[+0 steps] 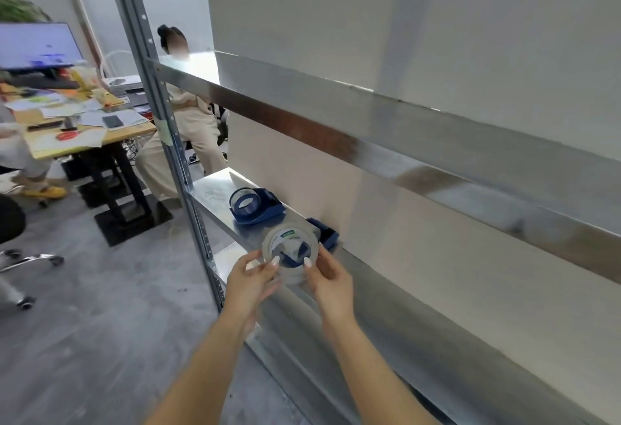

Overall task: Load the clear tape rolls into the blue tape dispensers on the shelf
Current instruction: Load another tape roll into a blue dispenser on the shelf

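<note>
Loaded dispenser (253, 206): stood on the metal shelf (215, 185) left of centre frame; it appeared to carry a roll already, judged from the clear ring around its blue hub.
Left hand (250, 281): pinched the lower left rim of the clear tape roll (289, 249), thumb tip on the roll's face, other fingers behind.
Clear tape roll: was held upright and face-on to the camera, just below centre frame, between both hands and in front of the shelf edge.
Right hand (331, 278): pinched the lower right rim of the roll, thumb on its face.
Second dispenser (324, 234): sat directly behind the roll, partly hidden, its blue body showing at the roll's upper right and through the core.
Step in hand (judgement): seating the roll in the second dispenser.
Method advised: line the core up with the hub, keep the roll square to the slot, and lead the free end toward the cutter; where the end lay could not be told.
</note>
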{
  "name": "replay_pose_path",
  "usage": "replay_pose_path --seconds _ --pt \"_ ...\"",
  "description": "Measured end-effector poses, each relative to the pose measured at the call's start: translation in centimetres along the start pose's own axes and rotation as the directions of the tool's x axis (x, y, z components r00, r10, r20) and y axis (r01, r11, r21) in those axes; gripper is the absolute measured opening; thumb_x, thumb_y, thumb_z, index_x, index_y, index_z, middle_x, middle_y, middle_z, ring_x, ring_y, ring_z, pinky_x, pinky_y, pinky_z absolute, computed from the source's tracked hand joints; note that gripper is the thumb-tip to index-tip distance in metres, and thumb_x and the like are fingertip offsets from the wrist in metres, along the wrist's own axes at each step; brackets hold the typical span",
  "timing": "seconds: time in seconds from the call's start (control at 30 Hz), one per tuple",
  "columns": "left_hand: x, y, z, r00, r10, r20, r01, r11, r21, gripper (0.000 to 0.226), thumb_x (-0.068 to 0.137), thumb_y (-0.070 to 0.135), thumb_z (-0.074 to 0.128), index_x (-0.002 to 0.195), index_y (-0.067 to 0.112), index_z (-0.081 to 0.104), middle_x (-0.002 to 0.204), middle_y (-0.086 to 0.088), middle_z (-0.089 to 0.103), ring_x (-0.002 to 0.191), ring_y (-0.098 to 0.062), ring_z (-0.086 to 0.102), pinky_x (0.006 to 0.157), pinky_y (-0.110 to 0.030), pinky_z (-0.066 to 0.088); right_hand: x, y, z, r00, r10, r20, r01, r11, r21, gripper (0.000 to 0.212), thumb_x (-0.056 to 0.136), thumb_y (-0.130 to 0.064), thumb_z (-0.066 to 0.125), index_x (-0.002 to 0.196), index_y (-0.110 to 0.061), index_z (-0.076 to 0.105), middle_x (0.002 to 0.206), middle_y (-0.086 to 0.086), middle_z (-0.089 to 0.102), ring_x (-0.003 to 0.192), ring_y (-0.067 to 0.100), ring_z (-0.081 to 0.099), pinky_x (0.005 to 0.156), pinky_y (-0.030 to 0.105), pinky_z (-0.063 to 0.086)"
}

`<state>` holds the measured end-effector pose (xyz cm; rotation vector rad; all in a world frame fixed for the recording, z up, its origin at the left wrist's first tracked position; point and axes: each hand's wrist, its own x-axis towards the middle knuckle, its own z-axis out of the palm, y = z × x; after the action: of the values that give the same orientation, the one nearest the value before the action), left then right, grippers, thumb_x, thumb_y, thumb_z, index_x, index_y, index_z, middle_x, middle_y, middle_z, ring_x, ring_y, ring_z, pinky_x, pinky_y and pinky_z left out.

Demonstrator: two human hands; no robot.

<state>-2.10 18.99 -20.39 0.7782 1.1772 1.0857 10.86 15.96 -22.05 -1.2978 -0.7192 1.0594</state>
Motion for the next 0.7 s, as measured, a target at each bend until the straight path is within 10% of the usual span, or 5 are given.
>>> replay_pose_path --seconds 0.7 --pt "21.4 10.1 -13.2 0.982 -0.07 0.177 0.054 0.994 0.095 0.042 0.085 0.007 0.065 0.124 0.002 0.053 0.109 -0.02 0.062 0.084 -0.024 0.063 0.083 -0.037 0.055 11.7 2.4 22.8 0.962 -0.01 -0.273 -0.016 0.996 -0.09 0.047 0.085 -0.016 0.068 0.131 -0.019 0.057 0.125 0.001 0.065 0.117 0.015 0.06 0.103 0.039 0.048"
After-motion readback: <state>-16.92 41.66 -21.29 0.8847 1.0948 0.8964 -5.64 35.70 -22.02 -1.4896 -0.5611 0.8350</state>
